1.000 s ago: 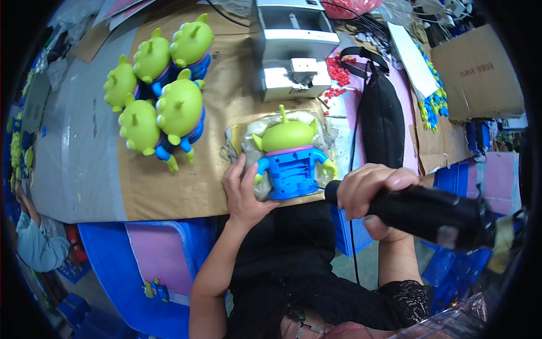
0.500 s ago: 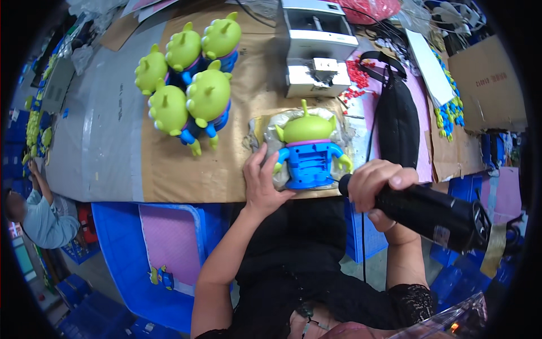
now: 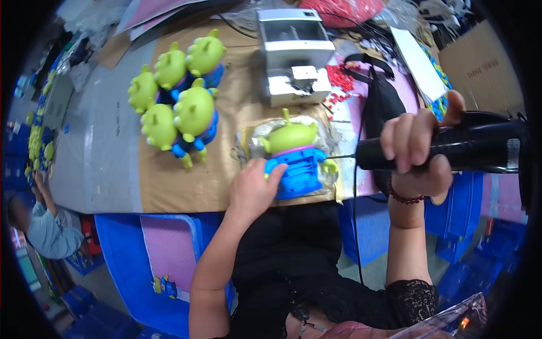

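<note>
A green and blue alien toy figure lies on its front near the table edge, its blue back with slots facing up. Beneath it is a pad wrapped in clear plastic. My left hand is closed on the figure's left side, the thumb over its blue arm. In my right hand is a black electric screwdriver, held nearly level. Its thin bit points left and reaches the figure's right arm; whether it sits in a screw hole I cannot tell.
Several similar toy figures stand at the left. Behind the pad is a grey and white machine, with small red pieces beside it. A blue bin stands below the table edge. Far left, another person is at work.
The screwdriver has risen and swung level, with its bit now at the figure's right arm. My left hand has closed further round the figure, which is tilted slightly.
</note>
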{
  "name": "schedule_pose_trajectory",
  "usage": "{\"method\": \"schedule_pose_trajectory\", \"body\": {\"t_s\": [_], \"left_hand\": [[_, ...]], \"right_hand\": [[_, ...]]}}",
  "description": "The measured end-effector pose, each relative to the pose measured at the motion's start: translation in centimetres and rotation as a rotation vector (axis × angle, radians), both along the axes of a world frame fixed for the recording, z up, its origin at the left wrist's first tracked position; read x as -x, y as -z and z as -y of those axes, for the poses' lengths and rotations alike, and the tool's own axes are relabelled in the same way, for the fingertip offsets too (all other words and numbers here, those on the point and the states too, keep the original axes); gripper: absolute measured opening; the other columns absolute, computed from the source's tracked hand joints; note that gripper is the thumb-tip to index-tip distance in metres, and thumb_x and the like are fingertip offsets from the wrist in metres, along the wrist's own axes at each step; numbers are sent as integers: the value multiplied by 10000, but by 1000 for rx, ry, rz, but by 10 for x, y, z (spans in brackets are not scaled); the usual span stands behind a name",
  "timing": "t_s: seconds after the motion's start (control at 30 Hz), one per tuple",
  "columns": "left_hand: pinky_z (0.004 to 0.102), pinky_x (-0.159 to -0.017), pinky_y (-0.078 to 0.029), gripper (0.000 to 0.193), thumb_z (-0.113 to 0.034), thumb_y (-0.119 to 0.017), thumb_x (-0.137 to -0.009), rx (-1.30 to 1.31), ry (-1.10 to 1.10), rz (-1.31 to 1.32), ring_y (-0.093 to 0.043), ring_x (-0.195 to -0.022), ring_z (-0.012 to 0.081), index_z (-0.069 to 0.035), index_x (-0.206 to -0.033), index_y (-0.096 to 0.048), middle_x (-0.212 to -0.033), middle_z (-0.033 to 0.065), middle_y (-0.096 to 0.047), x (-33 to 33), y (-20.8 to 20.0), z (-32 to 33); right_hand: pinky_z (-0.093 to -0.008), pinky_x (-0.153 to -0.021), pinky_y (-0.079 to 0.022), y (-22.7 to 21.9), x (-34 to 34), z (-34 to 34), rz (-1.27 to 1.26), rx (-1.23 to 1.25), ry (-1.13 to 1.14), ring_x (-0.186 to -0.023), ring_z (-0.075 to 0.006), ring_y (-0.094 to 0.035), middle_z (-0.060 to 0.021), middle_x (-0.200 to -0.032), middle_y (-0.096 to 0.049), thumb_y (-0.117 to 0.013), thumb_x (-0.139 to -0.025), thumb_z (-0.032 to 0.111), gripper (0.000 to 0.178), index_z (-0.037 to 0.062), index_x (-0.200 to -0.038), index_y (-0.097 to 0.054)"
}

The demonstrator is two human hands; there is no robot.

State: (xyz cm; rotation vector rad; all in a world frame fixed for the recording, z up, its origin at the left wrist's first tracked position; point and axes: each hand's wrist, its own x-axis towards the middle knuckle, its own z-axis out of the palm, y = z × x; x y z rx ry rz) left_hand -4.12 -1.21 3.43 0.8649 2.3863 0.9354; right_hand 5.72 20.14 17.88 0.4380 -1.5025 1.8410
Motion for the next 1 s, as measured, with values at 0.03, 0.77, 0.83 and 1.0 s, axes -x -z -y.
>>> {"method": "schedule_pose_trajectory", "body": {"t_s": [0.03, 0.77, 0.83, 1.0], "left_hand": [[397, -727, -458, 212, -189, -675, -886, -59, 13, -39, -547, -804, 367, 5, -869, -590, -815, 172, -531, 1, -8, 3], [437, -997, -396, 462, -248, -652, -927, -499, -978, -682, -510, -1146, 398, 76, -1214, -491, -1215, 261, -520, 269, 85, 167], [483, -919, -435, 404, -250, -643, -915, -336, -899, -553, -555, -1050, 441, 22, -1184, -515, -1120, 247, -579, 277, 86, 153], [477, -975, -436, 536, -190, -693, -866, -451, -717, -630, -534, -1155, 448, 20, -1301, -460, -1249, 265, -558, 238, 82, 182]], "right_hand": [[-287, -594, -416, -1, 3, -2, -41, 3, -22, -569, -85, -472, 26, -716, -481, -640, -896, 274, 726, 64, -1500, -296], [-455, -935, -406, 33, 110, -44, -115, -246, 314, -836, -201, -506, -73, -880, -504, -563, -943, 276, 482, -3, -1317, -444], [-451, -886, -405, 25, 88, -34, -80, -218, 301, -807, -189, -469, -59, -873, -467, -581, -941, 305, 687, 27, -1481, -260], [-413, -907, -378, 22, 46, -30, 83, -357, 310, -834, -195, -447, -56, -876, -443, -596, -918, 391, 503, 11, -1204, -429]]}}
